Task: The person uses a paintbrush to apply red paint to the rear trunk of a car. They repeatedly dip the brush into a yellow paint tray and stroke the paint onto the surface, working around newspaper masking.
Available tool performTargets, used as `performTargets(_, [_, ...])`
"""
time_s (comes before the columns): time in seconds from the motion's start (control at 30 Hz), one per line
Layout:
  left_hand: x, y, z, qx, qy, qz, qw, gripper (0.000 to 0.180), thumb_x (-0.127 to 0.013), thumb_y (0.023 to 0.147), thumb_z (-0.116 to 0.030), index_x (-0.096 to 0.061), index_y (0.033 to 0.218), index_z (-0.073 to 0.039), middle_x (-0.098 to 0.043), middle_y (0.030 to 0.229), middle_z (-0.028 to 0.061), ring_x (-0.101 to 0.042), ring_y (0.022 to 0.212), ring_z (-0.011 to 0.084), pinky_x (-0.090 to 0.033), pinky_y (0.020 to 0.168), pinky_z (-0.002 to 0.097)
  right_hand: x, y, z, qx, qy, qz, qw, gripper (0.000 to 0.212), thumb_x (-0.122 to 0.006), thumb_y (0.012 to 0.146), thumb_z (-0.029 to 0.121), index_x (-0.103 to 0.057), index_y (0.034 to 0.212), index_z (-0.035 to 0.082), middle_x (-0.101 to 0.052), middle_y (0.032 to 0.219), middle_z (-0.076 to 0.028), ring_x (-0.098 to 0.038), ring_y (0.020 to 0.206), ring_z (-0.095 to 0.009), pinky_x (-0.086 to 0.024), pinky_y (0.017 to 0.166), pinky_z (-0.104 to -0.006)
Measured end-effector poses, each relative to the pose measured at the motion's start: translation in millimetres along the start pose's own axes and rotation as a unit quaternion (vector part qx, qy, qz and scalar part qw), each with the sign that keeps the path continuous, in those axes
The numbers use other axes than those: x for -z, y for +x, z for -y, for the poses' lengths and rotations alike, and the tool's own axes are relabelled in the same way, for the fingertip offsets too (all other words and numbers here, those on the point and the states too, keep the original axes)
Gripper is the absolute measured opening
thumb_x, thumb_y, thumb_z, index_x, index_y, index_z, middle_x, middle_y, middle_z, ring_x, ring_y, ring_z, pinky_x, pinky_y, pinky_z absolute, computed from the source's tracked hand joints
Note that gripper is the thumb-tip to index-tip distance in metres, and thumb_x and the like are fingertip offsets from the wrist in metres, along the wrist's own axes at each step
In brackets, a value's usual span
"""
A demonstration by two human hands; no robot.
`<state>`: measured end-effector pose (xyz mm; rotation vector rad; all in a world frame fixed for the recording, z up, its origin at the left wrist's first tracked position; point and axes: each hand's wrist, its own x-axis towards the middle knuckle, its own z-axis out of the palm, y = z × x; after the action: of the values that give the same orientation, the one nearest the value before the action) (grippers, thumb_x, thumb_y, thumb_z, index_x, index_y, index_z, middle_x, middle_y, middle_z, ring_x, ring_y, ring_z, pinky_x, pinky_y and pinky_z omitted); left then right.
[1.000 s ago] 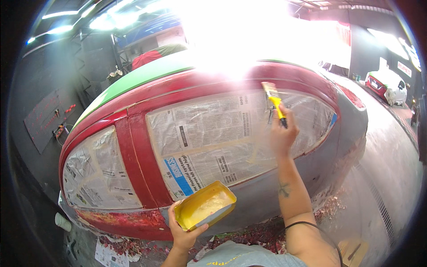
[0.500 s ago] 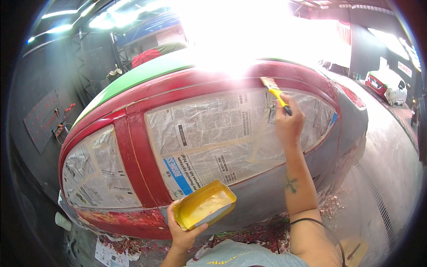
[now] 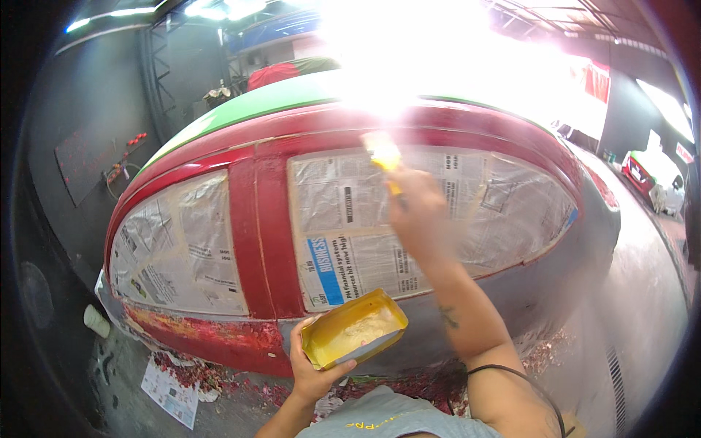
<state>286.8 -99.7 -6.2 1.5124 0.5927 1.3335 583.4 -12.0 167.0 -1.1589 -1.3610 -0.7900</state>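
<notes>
Person's right hand [image 3: 418,206] closed around the handle of a yellow brush [image 3: 384,155], slightly blurred; bristles up, at the red trim [image 3: 321,137] above the car's newspaper-covered window [image 3: 504,212]. Contact with the trim: cannot tell. Left hand [image 3: 312,376] grips the near-left end of a yellow container [image 3: 321,337], tilted, pale material inside, held in front of the grey lower door [image 3: 431,328].

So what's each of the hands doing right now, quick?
Left hand: closed on the edge of a yellow open container.
Right hand: closed around the handle of a yellow brush, slightly blurred.
</notes>
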Motion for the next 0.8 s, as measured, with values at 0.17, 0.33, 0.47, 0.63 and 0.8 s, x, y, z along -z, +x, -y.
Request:
performTargets(0.17, [27, -12, 2, 0.02, -0.008, -0.033, 0.999, 0.109, -0.103, 0.068, -0.004, -0.041, 0.157, -0.003, -0.057, 0.149, 0.0144, -0.059, 0.141, 0.0262, -0.049, 0.121, 0.0452, 41, -8, -57, -0.068, -0.099, -0.104, 0.987, 0.019, -0.08, 0.099, 0.007, -0.076, 0.118, 0.006, -0.08, 0.115, -0.016, -0.077, 0.108, -0.032, -0.06, 0.09, -0.0452])
performTargets(0.33, [48, -15, 1, 0.015, 0.006, -0.04, 0.999, 0.111, -0.101, 0.066, 0.001, -0.04, 0.157, -0.007, -0.059, 0.147, 0.0125, -0.06, 0.14, 0.0259, -0.051, 0.12, 0.0458, 32, -6, -43, -0.109, -0.08, -0.092, 0.987, 0.018, -0.08, 0.1, 0.008, -0.076, 0.117, 0.003, -0.082, 0.115, -0.014, -0.079, 0.107, -0.028, -0.061, 0.09, -0.0432])
performTargets(0.47, [63, -16, -6, 0.019, -0.027, -0.039, 0.999, 0.108, -0.104, 0.069, -0.004, -0.041, 0.156, -0.003, -0.058, 0.149, 0.0153, -0.06, 0.14, 0.0266, -0.051, 0.12, 0.045, -23, -1, 28, -0.021, -0.051, -0.055, 0.997, 0.016, -0.081, 0.099, 0.008, -0.077, 0.114, 0.004, -0.083, 0.115, -0.014, -0.079, 0.107, -0.027, -0.061, 0.091, -0.044])
performTargets(0.63, [94, -18, -16, 0.006, -0.035, -0.047, 0.998, 0.107, -0.103, 0.07, -0.005, -0.04, 0.156, -0.003, -0.058, 0.149, 0.0156, -0.06, 0.14, 0.0269, -0.051, 0.119, 0.045, -62, 15, 105, 0.054, 0.023, -0.022, 0.998, 0.014, -0.079, 0.099, 0.005, -0.077, 0.114, 0.003, -0.083, 0.116, -0.015, -0.079, 0.108, -0.026, -0.061, 0.091, -0.0416])
performTargets(0.8, [134, -14, -23, -0.037, 0.02, -0.069, 0.997, 0.107, -0.103, 0.07, -0.007, -0.041, 0.157, -0.003, -0.057, 0.15, 0.016, -0.057, 0.143, 0.028, -0.047, 0.122, 0.0457, 0, -13, 156, -0.164, 0.263, 0.097, 0.946, 0.016, -0.079, 0.098, -0.003, -0.076, 0.114, 0.0, -0.083, 0.116, -0.016, -0.078, 0.109, -0.019, -0.061, 0.096, -0.0333])
